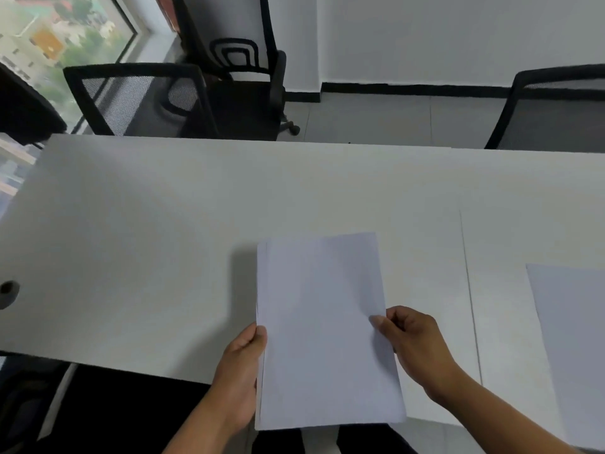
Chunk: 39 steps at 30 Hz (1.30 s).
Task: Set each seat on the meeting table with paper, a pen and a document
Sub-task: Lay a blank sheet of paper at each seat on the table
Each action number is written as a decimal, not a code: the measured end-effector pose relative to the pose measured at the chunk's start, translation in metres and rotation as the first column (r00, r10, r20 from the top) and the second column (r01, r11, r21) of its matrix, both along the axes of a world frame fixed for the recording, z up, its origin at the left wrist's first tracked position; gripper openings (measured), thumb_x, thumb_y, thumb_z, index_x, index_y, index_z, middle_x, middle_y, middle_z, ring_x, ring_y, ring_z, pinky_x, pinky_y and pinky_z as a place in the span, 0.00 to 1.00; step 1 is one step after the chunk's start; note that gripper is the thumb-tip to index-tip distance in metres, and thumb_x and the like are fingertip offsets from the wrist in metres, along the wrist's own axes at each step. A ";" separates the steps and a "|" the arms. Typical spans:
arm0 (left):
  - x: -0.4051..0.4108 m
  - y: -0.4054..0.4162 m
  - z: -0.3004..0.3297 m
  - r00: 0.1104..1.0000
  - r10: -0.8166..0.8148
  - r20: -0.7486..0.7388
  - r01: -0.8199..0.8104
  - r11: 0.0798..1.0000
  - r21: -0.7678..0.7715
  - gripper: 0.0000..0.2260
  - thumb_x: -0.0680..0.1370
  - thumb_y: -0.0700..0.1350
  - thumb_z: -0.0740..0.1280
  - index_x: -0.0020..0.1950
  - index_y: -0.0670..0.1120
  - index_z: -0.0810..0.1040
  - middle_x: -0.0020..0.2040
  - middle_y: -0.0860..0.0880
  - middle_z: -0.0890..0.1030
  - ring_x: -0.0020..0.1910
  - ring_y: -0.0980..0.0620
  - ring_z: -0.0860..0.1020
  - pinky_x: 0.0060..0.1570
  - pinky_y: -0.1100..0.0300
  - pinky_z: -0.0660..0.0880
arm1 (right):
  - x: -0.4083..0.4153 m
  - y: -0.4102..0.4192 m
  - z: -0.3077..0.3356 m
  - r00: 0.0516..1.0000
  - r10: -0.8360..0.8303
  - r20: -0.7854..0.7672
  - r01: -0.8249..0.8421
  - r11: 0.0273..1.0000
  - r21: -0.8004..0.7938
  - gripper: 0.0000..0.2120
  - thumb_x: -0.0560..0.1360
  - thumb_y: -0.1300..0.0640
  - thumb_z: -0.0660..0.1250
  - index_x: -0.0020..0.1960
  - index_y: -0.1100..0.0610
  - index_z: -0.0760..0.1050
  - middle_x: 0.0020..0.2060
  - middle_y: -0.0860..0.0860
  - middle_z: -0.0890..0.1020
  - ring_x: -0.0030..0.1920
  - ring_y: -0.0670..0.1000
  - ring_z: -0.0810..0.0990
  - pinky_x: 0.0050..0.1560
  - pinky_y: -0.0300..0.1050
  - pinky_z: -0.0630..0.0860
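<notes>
At the table's near edge, the left hand (244,365) grips the paper stack (324,329) from its left side while the right hand (414,345) pinches its right edge; held above the meeting table (147,224), sheets could fan or slip if either pinch loosens.

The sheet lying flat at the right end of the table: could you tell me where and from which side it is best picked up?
Judging by its pose, take the sheet at its left long edge, coming from the left with the right hand. It lies flat on the table, so a fingertip would probably have to lift that edge first. Its right part runs out of view.
</notes>
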State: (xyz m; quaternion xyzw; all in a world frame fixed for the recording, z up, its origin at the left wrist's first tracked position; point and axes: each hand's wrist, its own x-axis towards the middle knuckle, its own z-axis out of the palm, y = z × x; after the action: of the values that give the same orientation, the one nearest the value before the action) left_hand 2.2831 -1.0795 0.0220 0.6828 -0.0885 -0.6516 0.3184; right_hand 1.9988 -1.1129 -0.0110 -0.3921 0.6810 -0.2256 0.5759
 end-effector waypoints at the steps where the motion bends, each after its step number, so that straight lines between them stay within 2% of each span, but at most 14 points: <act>1: 0.002 -0.001 -0.002 1.000 -0.016 -0.001 0.016 1.000 0.003 0.15 0.90 0.46 0.60 0.67 0.45 0.85 0.62 0.44 0.88 0.62 0.41 0.87 0.66 0.41 0.80 | 0.001 0.001 -0.002 0.999 0.004 -0.034 -0.004 1.000 -0.003 0.21 0.81 0.50 0.72 0.41 0.66 0.72 0.31 0.51 0.73 0.33 0.50 0.69 0.38 0.46 0.68; 5: 0.025 -0.007 -0.011 0.998 -0.031 0.045 0.031 0.999 0.017 0.14 0.90 0.47 0.61 0.67 0.47 0.85 0.63 0.45 0.88 0.63 0.41 0.86 0.68 0.42 0.79 | -0.001 0.006 -0.013 0.975 -0.013 -0.223 0.009 1.000 -0.016 0.20 0.82 0.49 0.69 0.39 0.61 0.72 0.30 0.47 0.72 0.31 0.48 0.67 0.34 0.44 0.66; 9: 0.054 -0.007 -0.009 0.995 0.002 0.097 -0.004 1.000 0.019 0.13 0.89 0.46 0.62 0.66 0.46 0.85 0.61 0.45 0.89 0.62 0.40 0.86 0.63 0.44 0.80 | -0.013 0.005 -0.022 0.923 -0.024 -0.385 0.010 0.999 -0.038 0.16 0.84 0.50 0.66 0.42 0.58 0.76 0.34 0.52 0.79 0.33 0.50 0.73 0.33 0.44 0.68; 14: 0.085 -0.011 -0.004 0.986 0.077 0.145 -0.079 0.997 0.009 0.12 0.89 0.45 0.61 0.67 0.46 0.83 0.60 0.44 0.89 0.61 0.40 0.85 0.64 0.45 0.77 | -0.029 0.004 -0.038 0.847 -0.066 -0.528 0.055 0.998 -0.037 0.15 0.84 0.51 0.65 0.42 0.59 0.75 0.34 0.54 0.81 0.35 0.54 0.77 0.34 0.47 0.70; 17: 0.087 -0.011 0.001 0.985 0.095 0.145 -0.095 0.995 -0.004 0.12 0.89 0.44 0.61 0.68 0.45 0.83 0.60 0.43 0.89 0.61 0.40 0.85 0.64 0.45 0.77 | -0.039 0.005 -0.043 0.829 -0.082 -0.553 0.075 0.997 -0.036 0.15 0.84 0.52 0.66 0.42 0.60 0.74 0.34 0.54 0.80 0.35 0.54 0.77 0.34 0.47 0.70; 23: 0.079 -0.006 0.009 0.987 0.098 0.131 -0.095 0.995 -0.029 0.13 0.89 0.44 0.61 0.67 0.43 0.83 0.59 0.42 0.89 0.60 0.40 0.86 0.57 0.49 0.79 | -0.042 0.002 -0.047 0.822 -0.042 -0.568 0.028 0.999 -0.034 0.16 0.84 0.52 0.67 0.40 0.59 0.72 0.32 0.53 0.78 0.33 0.53 0.75 0.33 0.47 0.67; 28: 0.074 -0.003 0.006 0.991 0.092 0.098 -0.088 0.995 -0.046 0.13 0.89 0.43 0.61 0.67 0.43 0.82 0.61 0.42 0.88 0.55 0.45 0.88 0.54 0.48 0.80 | -0.041 -0.002 -0.050 0.818 -0.035 -0.574 0.033 0.999 -0.014 0.15 0.83 0.53 0.67 0.40 0.59 0.72 0.33 0.52 0.78 0.34 0.51 0.75 0.32 0.46 0.67; 33: 0.065 -0.002 0.008 0.993 0.076 0.087 -0.072 0.996 -0.044 0.13 0.89 0.43 0.60 0.68 0.43 0.82 0.62 0.41 0.88 0.63 0.40 0.85 0.62 0.45 0.79 | -0.044 -0.004 -0.051 0.792 -0.039 -0.609 0.068 0.997 0.025 0.13 0.80 0.51 0.70 0.42 0.57 0.74 0.36 0.52 0.81 0.37 0.52 0.78 0.34 0.45 0.69; 36: 0.063 -0.003 0.009 0.993 0.079 0.086 -0.076 0.996 -0.047 0.13 0.89 0.44 0.61 0.69 0.44 0.82 0.63 0.42 0.88 0.64 0.40 0.84 0.67 0.43 0.77 | -0.045 -0.006 -0.047 0.771 -0.025 -0.636 0.086 0.994 0.065 0.11 0.77 0.49 0.70 0.43 0.54 0.71 0.38 0.50 0.80 0.37 0.53 0.78 0.34 0.46 0.68; 39: 0.060 -0.006 0.009 0.993 0.086 0.084 -0.082 0.995 -0.058 0.14 0.89 0.43 0.61 0.70 0.44 0.82 0.63 0.42 0.87 0.65 0.39 0.84 0.71 0.41 0.76 | -0.045 -0.009 -0.041 0.764 -0.011 -0.645 0.096 0.991 0.097 0.11 0.73 0.49 0.69 0.44 0.55 0.70 0.40 0.52 0.79 0.37 0.55 0.77 0.37 0.47 0.72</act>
State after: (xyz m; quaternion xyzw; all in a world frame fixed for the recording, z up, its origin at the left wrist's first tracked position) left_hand 2.3429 -1.0855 0.0314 0.7045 -0.0910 -0.6048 0.3600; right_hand 1.9537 -1.1216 -0.0515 -0.3897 0.8604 -0.0514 0.3245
